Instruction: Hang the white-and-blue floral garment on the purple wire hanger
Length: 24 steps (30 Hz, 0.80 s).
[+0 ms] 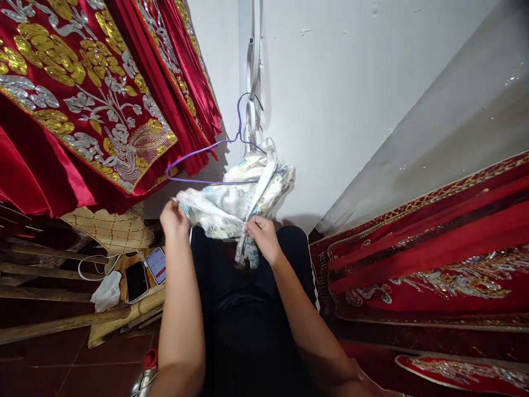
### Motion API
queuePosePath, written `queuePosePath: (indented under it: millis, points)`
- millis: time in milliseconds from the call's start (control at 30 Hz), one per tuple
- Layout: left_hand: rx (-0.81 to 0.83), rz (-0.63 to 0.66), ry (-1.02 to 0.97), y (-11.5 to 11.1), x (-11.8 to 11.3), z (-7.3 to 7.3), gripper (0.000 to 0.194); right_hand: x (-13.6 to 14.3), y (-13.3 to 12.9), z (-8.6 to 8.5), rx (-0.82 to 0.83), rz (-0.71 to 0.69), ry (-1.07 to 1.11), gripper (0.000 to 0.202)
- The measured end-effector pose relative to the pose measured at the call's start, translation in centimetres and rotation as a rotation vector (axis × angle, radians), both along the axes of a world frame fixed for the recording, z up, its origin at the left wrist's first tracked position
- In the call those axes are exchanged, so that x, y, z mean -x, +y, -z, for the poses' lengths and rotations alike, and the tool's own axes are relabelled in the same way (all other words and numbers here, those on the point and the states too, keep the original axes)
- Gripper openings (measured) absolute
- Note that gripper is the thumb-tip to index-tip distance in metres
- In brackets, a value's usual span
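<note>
A pale garment with a blue and green floral print (pixel 235 201) hangs from a purple wire hanger (pixel 198 150). Its right part is on the hanger, while the hanger's left end is bare. My left hand (pixel 174 218) pinches the garment's left edge and holds it out to the side. At the garment's lower middle, my right hand (pixel 263 234) is closed on the gathered cloth beside a pale strap. Some bunched fabric dangles just below, between my knees.
The hanger hooks onto a metal rail (pixel 250 110) at the wall. Red embroidered cloth (pixel 119 110) hangs upper left; more red cloth (pixel 433 253) lies right. Two phones (pixel 136 280) and a crumpled white tissue (pixel 107 291) rest on wood at left.
</note>
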State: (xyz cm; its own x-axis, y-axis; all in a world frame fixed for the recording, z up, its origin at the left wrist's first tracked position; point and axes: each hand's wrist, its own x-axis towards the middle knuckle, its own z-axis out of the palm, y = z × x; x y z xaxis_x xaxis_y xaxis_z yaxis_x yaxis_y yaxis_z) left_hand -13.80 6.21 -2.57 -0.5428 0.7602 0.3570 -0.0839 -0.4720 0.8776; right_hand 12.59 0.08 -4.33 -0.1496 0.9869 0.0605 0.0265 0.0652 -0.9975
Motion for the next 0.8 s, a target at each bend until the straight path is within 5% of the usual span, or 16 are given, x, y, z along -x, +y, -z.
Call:
queuePosePath:
  millis: [100,167,267,367,467,533,667,800]
  points:
    - [0.128,-0.006,-0.112,-2.5,-3.3,4.0,0.024,-1.4,-0.1,1.3,0.104,-0.060,-0.035,0.025]
    - [0.174,0.062,-0.136,-3.5,-5.6,4.4,0.021,-3.1,0.3,2.2,0.179,-0.125,-0.131,0.027]
    - [0.163,0.244,-0.134,-4.3,-8.8,2.2,0.022,-5.9,0.8,3.0,0.241,-0.143,-0.306,0.028]
    - [0.057,0.471,0.005,-5.7,-11.7,-1.3,0.025,-7.2,1.1,2.7,0.186,0.003,-0.405,0.031]
    - [-0.002,0.588,0.269,-7.8,-14.3,-4.0,0.026,-6.5,1.1,1.2,0.067,0.103,-0.269,0.043]
    - [-0.035,0.622,0.434,-9.1,-15.4,-5.1,0.026,-5.5,0.7,-0.3,0.041,0.021,-0.056,0.059]
    - [-0.055,0.526,0.652,-9.8,-16.1,-5.9,0.024,-4.0,-0.7,-3.0,0.123,-0.228,0.206,0.082]
    - [0.042,0.315,0.601,-8.1,-14.8,-4.5,0.018,-3.9,-2.0,-4.7,0.132,-0.476,0.163,0.053]
